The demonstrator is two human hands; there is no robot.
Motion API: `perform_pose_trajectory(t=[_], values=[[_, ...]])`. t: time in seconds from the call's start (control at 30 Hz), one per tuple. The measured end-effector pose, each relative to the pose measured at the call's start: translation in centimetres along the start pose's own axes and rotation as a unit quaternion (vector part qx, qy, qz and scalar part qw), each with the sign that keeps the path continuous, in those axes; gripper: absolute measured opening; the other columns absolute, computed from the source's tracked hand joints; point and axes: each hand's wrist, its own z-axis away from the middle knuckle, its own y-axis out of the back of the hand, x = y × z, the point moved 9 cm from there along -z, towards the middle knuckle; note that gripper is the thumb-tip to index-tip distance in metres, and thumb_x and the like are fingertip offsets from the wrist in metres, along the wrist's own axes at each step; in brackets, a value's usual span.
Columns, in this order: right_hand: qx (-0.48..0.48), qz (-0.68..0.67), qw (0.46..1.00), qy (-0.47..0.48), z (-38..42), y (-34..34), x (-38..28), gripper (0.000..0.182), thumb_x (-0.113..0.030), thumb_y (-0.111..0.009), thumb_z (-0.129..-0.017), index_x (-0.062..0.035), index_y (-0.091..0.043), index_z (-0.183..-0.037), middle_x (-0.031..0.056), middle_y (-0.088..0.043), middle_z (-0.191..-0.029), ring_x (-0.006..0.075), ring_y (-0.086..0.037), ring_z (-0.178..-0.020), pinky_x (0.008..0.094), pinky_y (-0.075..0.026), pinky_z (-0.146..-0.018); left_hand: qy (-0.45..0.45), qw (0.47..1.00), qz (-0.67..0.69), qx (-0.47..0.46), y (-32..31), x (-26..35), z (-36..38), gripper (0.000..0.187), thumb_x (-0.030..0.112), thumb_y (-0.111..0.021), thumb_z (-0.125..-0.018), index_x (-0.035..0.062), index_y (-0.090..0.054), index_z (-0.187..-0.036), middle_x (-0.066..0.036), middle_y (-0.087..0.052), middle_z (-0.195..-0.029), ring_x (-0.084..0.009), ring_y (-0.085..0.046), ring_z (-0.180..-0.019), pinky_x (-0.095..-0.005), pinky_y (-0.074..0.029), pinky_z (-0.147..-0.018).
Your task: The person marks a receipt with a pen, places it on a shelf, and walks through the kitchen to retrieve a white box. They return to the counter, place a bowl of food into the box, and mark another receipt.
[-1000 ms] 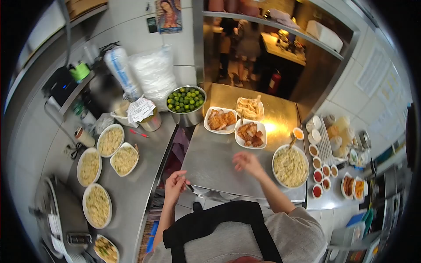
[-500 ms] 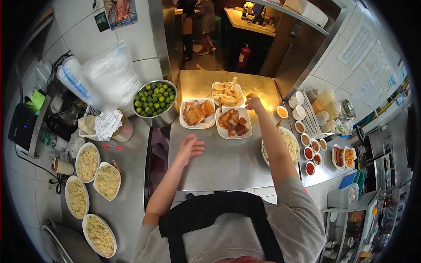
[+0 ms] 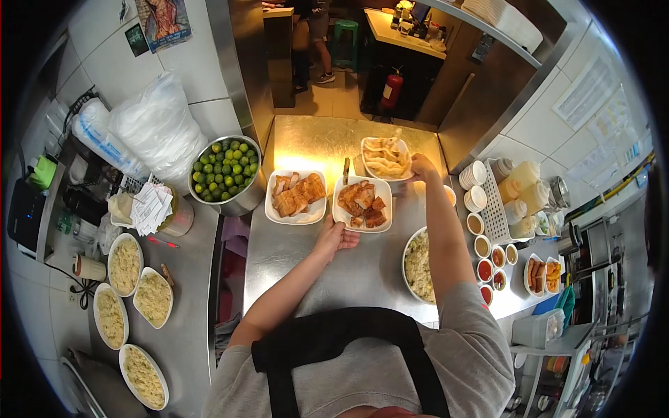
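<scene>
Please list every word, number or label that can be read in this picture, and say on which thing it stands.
No text can be read.
Paper slips beside the bowl of limes: print too small.
Wall notices at the right: blurred.
Picture on the wall: an image, no legible words.
Fire extinguisher: label too small.
</scene>
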Motion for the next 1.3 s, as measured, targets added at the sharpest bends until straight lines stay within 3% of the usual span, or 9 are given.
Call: perform_pose_trajectory(t=[0.47, 0.63, 0.7, 0.73, 0.97, 1.07, 1.13, 1.23, 1.3], values=[[-0.009, 0.063, 0.996, -0.064, -0.6, 3.6, 4.1, 0.05, 0.017, -0.038, -0.069, -0.0012, -0.038, -0.115, 0.0194, -0.051, -0.102, 0.0426, -0.059, -0.071, 0.0485, -0.056, -0.054, -0.021, 0.991, 0.097, 0.089, 2.1, 0.9, -3.0, 0.032, 0.026, -0.038, -0.091, 0.0102, -0.028, -0.117, -0.008, -0.054, -0.079, -0.0182, -0.058, -0.061, -0.0325, -0.055, -0.055], [-0.089, 0.279, 0.953, -0.079, -7.3, 6.1, 10.4, 0.007, 0.014, -0.056, -0.06, 0.0079, -0.056, -0.062, 0.0261, -0.058, -0.061, 0.0345, -0.063, -0.057, 0.0407, -0.052, -0.049, 0.006, 0.993, 0.116, 0.007, 2.7, -0.2, -1.9, 0.036, 0.036, -0.047, -0.088, 0.0121, -0.034, -0.111, -0.011, -0.057, -0.088, -0.0199, -0.059, -0.07, -0.0363, -0.054, -0.061], [-0.022, 0.395, 0.918, -0.003, -3.2, 5.3, 6.8, 0.004, 0.005, -0.062, -0.061, 0.0021, -0.06, -0.062, 0.0173, -0.06, -0.059, 0.0251, -0.059, -0.047, 0.0404, -0.046, -0.042, -0.001, 0.988, 0.152, -0.01, 4.1, -0.4, 0.0, 0.039, 0.035, -0.049, -0.087, 0.0125, -0.033, -0.115, -0.012, -0.057, -0.092, -0.0206, -0.06, -0.072, -0.0359, -0.054, -0.061], [-0.095, 0.347, 0.929, -0.087, -4.3, 5.2, 9.0, 0.007, 0.006, -0.062, -0.061, 0.0003, -0.058, -0.059, 0.0175, -0.06, -0.059, 0.0244, -0.06, -0.046, 0.0387, -0.047, -0.042, 0.007, 0.983, 0.185, -0.003, 5.1, -0.5, 1.5, 0.041, 0.034, -0.049, -0.087, 0.0124, -0.032, -0.117, -0.013, -0.058, -0.094, -0.0207, -0.06, -0.073, -0.0355, -0.054, -0.061], [0.202, 0.345, 0.891, 0.213, 0.6, 7.3, -4.7, 0.034, -0.006, -0.056, -0.073, -0.0013, -0.046, -0.105, 0.0176, -0.059, -0.065, 0.0229, -0.058, -0.046, 0.0335, -0.046, -0.037, -0.118, 0.97, 0.089, 0.193, 14.4, 3.5, 7.4, 0.07, 0.024, -0.044, -0.09, 0.022, 0.006, -0.138, -0.012, -0.056, -0.095, -0.0179, -0.06, -0.062, -0.029, -0.052, -0.052], [0.19, 0.316, 0.907, 0.203, 6.9, 3.9, -12.2, 0.043, -0.008, -0.061, -0.072, -0.0031, -0.044, -0.112, 0.0169, -0.06, -0.077, 0.0223, -0.06, -0.058, 0.0329, -0.048, -0.049, -0.136, 0.976, 0.016, 0.171, 14.7, 4.5, 6.6, 0.067, 0.021, -0.039, -0.091, 0.0226, 0.009, -0.137, -0.009, -0.055, -0.093, -0.0158, -0.059, -0.059, -0.0273, -0.051, -0.048], [0.207, 0.32, 0.844, 0.377, 9.5, 1.3, -17.1, 0.048, -0.009, -0.064, -0.07, -0.0024, -0.044, -0.113, 0.0199, -0.06, -0.094, 0.0313, -0.06, -0.084, 0.0378, -0.048, -0.071, -0.138, 0.978, -0.018, 0.156, 14.6, 4.9, 6.1, 0.062, 0.018, -0.035, -0.092, 0.0239, 0.006, -0.138, -0.008, -0.055, -0.095, -0.0153, -0.059, -0.062, -0.0288, -0.051, -0.051], [0.159, 0.299, 0.847, 0.411, 13.7, -4.2, -20.3, 0.048, -0.009, -0.066, -0.07, -0.0034, -0.045, -0.113, 0.0192, -0.056, -0.102, 0.0316, -0.055, -0.095, 0.0368, -0.046, -0.076, -0.143, 0.979, -0.027, 0.142, 14.8, 5.6, 5.6, 0.06, 0.017, -0.034, -0.093, 0.0232, 0.005, -0.138, -0.007, -0.054, -0.094, -0.0146, -0.058, -0.062, -0.0282, -0.051, -0.052], [0.141, 0.305, 0.812, 0.477, 16.5, -8.4, -21.1, 0.05, -0.007, -0.066, -0.07, -0.004, -0.045, -0.115, 0.0162, -0.057, -0.096, 0.0252, -0.058, -0.08, 0.0316, -0.046, -0.069, -0.151, 0.98, -0.023, 0.13, 15.0, 6.3, 5.6, 0.062, 0.018, -0.037, -0.092, 0.0223, 0.005, -0.138, -0.007, -0.054, -0.093, -0.0141, -0.058, -0.059, -0.0259, -0.049, -0.047]])
